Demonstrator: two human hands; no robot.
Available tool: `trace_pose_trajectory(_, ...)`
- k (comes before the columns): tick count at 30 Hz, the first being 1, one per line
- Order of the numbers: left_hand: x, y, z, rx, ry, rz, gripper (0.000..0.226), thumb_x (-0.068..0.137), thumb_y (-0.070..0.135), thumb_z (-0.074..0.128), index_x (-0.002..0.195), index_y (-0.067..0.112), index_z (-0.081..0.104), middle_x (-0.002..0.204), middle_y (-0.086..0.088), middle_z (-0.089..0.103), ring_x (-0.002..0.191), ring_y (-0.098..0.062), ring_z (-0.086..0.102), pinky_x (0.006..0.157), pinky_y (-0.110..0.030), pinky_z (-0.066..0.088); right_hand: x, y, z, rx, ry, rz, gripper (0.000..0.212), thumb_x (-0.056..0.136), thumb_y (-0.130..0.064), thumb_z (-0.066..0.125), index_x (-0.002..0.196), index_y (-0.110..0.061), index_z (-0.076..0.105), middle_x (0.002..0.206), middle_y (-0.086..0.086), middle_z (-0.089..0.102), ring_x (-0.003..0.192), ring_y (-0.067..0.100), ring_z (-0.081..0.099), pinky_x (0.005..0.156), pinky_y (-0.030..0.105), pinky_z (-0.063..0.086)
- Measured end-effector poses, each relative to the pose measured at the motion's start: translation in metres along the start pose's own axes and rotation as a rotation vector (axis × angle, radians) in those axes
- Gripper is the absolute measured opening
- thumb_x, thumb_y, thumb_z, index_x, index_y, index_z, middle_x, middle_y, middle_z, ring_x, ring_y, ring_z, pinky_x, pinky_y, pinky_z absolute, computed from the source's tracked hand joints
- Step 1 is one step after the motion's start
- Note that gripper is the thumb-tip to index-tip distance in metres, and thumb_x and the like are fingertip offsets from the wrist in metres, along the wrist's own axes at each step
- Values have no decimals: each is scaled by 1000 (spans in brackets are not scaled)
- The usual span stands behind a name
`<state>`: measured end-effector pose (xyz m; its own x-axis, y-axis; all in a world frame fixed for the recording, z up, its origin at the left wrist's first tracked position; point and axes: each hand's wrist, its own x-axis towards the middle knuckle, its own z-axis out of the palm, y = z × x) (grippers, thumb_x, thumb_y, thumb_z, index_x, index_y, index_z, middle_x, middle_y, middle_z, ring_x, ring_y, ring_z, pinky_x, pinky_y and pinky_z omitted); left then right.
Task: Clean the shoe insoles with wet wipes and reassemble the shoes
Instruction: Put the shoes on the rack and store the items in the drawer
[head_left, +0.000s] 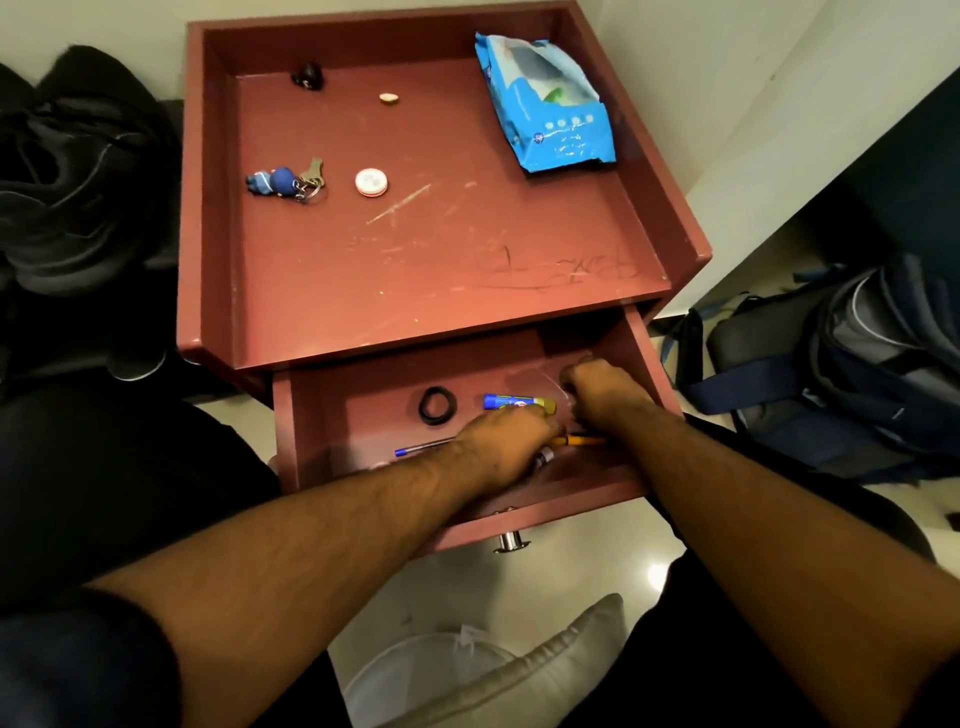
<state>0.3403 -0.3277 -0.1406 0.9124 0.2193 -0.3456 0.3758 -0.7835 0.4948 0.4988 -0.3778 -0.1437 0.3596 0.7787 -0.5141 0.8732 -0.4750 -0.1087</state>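
Both hands are down in the open drawer (639, 338): the left hand (506, 441) lies over the pens, the right hand (602, 392) looks curled on something clear and crinkly, but honestly can't tell what either's gripping. The wet wipes pack (545, 104) sits untouched at the counter's (415, 270) back right corner. It looks soft, light and a bit slippery, so I'd grab it across the middle; no insoles anywhere that I can see.

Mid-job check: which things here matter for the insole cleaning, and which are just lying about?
For the job:
wet wipes pack

Lying about:
keychain
white cap
black ring
blue tube
blue pen
backpack

No shoes or insoles clearly visible.
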Motion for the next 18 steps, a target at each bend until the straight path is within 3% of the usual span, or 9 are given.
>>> trace_pose_trajectory(2, 2, 1, -26, -45, 52, -11, 27, 90, 15, 60, 116, 17, 65, 118, -6, 63, 109, -27, 59, 79, -30, 41, -9, -4, -9, 22, 41, 9, 17, 86, -9, 57, 102, -10, 62, 115, 17, 61, 104, 38, 60, 81, 35, 48)
trace_pose_trajectory(6, -15, -6, -98, -47, 86, -42, 8, 84, 17, 72, 91, 14, 73, 83, 0, 66, 82, -20, 63, 71, -29, 47, -33, -22, -37, 70, 126, -25, 8, 86, -15, 59, 92, -11, 62, 105, 17, 63, 97, 38, 59, 68, 32, 37)
trace_pose_trajectory(8, -33, -22, -134, -60, 178, -86, 8, 83, 18, 75, 89, 13, 76, 79, 0, 67, 78, -17, 63, 72, -28, 48, -43, -40, -56, 82, 160, -115, 7, 85, -17, 61, 88, -11, 63, 98, 14, 65, 95, 35, 60, 69, 33, 39)
trace_pose_trajectory(11, -54, -63, -179, -77, 454, -218, 9, 82, 15, 75, 90, 10, 76, 88, -6, 72, 84, -21, 66, 82, -33, 51, -43, -76, -90, 173, 246, -285, 8, 83, -16, 68, 86, -9, 70, 89, 11, 69, 88, 29, 62, 73, 33, 44)
trace_pose_trajectory(14, -64, -116, -213, -33, 681, -422, 20, 84, 10, 70, 104, 11, 73, 108, -10, 71, 100, -27, 64, 91, -36, 49, -18, -116, -123, 233, 387, -432, 14, 81, -12, 70, 93, -7, 72, 97, 13, 70, 93, 28, 62, 80, 31, 42)
trace_pose_trajectory(18, -68, -165, -226, 115, 659, -647, 40, 91, 19, 64, 131, 23, 61, 132, -9, 62, 122, -34, 54, 100, -41, 42, 43, -164, -151, 215, 501, -501, 29, 83, -13, 70, 112, -13, 68, 116, 7, 60, 111, 24, 54, 96, 33, 43)
